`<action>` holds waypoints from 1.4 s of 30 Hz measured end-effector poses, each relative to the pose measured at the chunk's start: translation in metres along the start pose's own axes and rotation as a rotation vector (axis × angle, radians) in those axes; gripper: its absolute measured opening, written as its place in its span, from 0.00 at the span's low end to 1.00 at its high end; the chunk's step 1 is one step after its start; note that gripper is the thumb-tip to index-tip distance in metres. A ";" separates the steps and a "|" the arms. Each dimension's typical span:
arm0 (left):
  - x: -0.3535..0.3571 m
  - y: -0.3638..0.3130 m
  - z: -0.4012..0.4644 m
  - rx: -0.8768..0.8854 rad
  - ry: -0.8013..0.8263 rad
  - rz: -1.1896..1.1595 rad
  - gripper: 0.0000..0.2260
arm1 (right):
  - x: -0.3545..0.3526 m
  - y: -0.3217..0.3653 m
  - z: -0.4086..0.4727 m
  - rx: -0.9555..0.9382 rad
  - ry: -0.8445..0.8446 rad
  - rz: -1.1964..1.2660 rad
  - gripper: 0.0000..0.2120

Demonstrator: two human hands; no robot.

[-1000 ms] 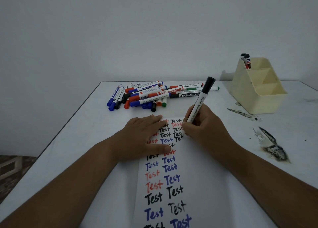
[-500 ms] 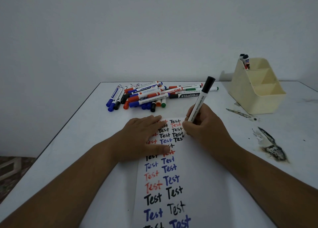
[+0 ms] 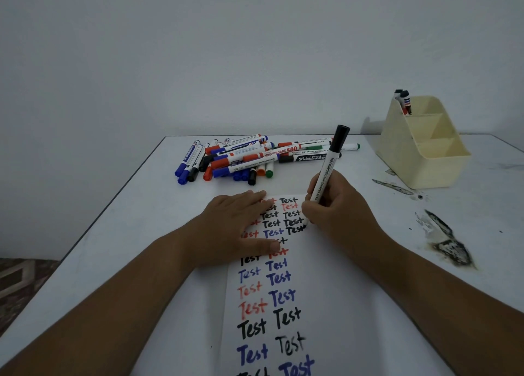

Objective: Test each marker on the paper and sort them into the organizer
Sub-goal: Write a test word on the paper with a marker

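Right now your right hand [image 3: 340, 214] grips the black marker [image 3: 327, 171], tip down at the paper's [image 3: 326, 290] right edge beside a fresh black "Test"; your left hand [image 3: 232, 225] lies flat, pinning the sheet to the bench [image 3: 141, 219]. Lift that palm early and the paper could slide, and wet ink may smear. The unsorted pile [image 3: 249, 160] waits beyond; the organizer [image 3: 425, 148], far right, holds a few markers, so mixing tested with untested is a risk.

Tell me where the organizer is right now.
In the head view, the cream organizer stands at the table's far right, right of the marker pile.
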State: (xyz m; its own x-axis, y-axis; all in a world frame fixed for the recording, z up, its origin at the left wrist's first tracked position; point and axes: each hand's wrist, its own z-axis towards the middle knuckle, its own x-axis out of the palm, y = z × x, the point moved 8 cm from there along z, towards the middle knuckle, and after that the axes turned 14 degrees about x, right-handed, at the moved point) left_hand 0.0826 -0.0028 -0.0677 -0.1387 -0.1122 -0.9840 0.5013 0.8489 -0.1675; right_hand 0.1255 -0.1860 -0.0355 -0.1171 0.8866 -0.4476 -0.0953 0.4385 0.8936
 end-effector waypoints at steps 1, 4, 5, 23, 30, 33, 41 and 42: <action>0.000 -0.001 0.000 -0.001 0.001 -0.004 0.41 | -0.001 0.000 0.000 0.000 -0.002 0.015 0.09; -0.001 -0.002 -0.001 -0.001 0.000 -0.006 0.42 | -0.005 -0.001 0.000 -0.002 -0.024 0.058 0.09; -0.001 -0.002 -0.001 -0.003 -0.001 -0.008 0.42 | -0.006 -0.002 0.001 -0.003 -0.030 0.082 0.09; -0.071 -0.022 -0.030 0.068 -0.828 0.012 0.34 | -0.015 0.020 -0.003 -0.480 -0.410 -0.662 0.14; -0.062 -0.026 -0.019 0.073 -0.645 0.127 0.20 | -0.007 0.024 -0.010 -0.529 -0.416 -0.721 0.11; -0.057 -0.022 -0.016 0.024 -0.578 0.040 0.18 | -0.006 0.026 -0.013 -0.560 -0.443 -0.746 0.11; -0.049 -0.020 -0.006 -0.002 -0.426 -0.008 0.17 | 0.000 0.028 -0.014 -0.608 -0.456 -0.852 0.12; -0.048 -0.021 -0.005 0.001 -0.409 0.000 0.17 | 0.000 0.027 -0.013 -0.606 -0.452 -0.858 0.12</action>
State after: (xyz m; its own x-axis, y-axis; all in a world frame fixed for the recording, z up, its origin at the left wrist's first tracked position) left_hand 0.0749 -0.0127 -0.0167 0.2124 -0.3082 -0.9273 0.5025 0.8483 -0.1669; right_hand 0.1104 -0.1761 -0.0116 0.5712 0.3543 -0.7404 -0.4473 0.8907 0.0811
